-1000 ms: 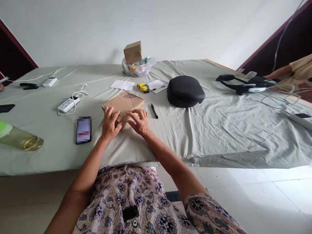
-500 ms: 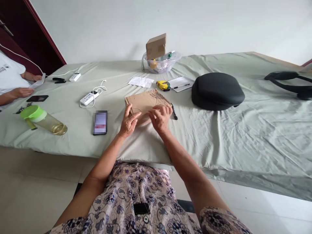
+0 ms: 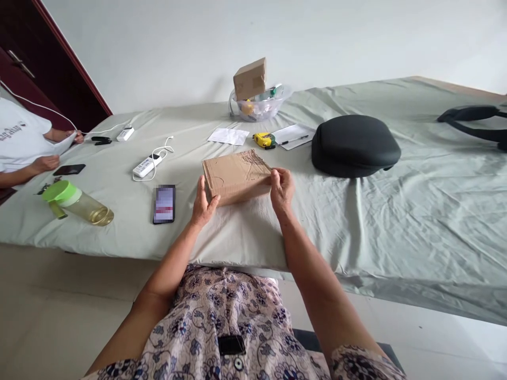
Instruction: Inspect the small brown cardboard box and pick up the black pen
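Observation:
A flat brown cardboard box (image 3: 237, 171) with a creased, dark-marked right corner lies before me on the cloth. My left hand (image 3: 204, 205) grips its front left corner, thumb against the front face and fingers along the left side. At the opposite end, my right hand (image 3: 282, 190) is closed on the right front corner, its thumb near the top edge. The far fingers of both hands are partly hidden. Just behind the box sits a yellow tape measure (image 3: 263, 140), beside a white sheet with a pen (image 3: 293, 140) on it.
To the left are a phone (image 3: 163, 204), a white power strip (image 3: 147, 165) and a green-lidded bottle (image 3: 81, 203). A black case (image 3: 355, 146) stands at right. Behind, a clear basket (image 3: 263, 110) holds another carton (image 3: 250, 79). Another person (image 3: 24, 137) sits at far left holding paper.
My right hand has moved off the box's front top edge to its right corner. My left hand has shifted slightly down along the left corner. The box's front face now shows.

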`<state>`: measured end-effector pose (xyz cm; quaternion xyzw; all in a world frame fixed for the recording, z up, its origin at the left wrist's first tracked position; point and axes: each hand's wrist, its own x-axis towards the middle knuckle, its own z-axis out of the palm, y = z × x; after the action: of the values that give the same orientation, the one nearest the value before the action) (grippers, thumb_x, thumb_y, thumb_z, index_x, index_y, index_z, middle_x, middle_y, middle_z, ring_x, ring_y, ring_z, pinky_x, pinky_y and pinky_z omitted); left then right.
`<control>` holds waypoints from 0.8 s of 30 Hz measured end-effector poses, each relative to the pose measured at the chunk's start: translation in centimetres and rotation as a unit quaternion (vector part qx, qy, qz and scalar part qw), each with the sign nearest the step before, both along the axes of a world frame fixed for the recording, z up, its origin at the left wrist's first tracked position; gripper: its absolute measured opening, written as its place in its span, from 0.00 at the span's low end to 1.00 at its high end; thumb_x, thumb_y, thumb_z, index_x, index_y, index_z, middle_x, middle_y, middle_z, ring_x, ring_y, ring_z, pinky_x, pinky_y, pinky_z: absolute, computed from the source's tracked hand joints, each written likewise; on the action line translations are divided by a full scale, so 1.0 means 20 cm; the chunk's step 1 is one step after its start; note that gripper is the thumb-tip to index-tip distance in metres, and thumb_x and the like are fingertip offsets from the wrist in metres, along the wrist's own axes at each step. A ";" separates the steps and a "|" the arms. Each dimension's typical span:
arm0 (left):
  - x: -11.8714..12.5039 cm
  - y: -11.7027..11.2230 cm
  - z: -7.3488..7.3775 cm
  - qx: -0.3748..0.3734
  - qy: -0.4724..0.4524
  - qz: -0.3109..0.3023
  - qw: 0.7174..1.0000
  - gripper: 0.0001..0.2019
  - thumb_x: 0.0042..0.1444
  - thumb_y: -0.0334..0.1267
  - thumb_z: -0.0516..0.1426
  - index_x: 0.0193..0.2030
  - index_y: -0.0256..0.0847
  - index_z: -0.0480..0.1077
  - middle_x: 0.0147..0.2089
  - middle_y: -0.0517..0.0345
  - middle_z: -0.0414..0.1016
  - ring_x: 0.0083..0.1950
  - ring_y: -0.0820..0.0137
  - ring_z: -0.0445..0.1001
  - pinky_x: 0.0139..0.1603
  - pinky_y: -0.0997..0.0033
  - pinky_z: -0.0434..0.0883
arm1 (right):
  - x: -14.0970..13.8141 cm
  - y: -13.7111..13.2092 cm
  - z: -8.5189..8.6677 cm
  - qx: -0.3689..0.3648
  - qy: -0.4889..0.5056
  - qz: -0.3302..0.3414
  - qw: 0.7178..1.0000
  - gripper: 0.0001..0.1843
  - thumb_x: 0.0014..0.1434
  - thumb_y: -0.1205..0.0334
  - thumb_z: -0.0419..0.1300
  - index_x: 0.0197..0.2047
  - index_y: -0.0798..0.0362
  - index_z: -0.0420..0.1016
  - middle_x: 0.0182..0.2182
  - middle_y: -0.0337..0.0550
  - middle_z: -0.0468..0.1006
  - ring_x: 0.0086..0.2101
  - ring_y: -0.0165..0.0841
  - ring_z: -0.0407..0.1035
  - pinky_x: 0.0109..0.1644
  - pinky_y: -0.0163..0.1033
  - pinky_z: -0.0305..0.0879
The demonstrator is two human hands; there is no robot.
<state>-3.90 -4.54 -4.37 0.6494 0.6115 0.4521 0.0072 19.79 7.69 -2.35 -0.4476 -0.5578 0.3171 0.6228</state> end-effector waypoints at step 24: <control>-0.02 -0.03 0.04 -0.018 -0.242 0.083 0.967 0.28 0.70 0.60 0.50 0.64 0.41 0.68 0.58 0.44 0.81 0.58 0.58 0.80 0.56 0.61 0.75 | -0.03 -0.01 -0.08 0.095 -0.054 0.151 0.983 0.51 0.53 0.28 0.65 0.72 0.44 0.59 0.60 0.54 0.73 0.56 0.47 0.72 0.59 0.57 0.73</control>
<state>-4.26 -5.10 -3.56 0.4677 0.6509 0.5839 0.1291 19.11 7.53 -4.01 -0.3138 -0.6793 0.3281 0.5765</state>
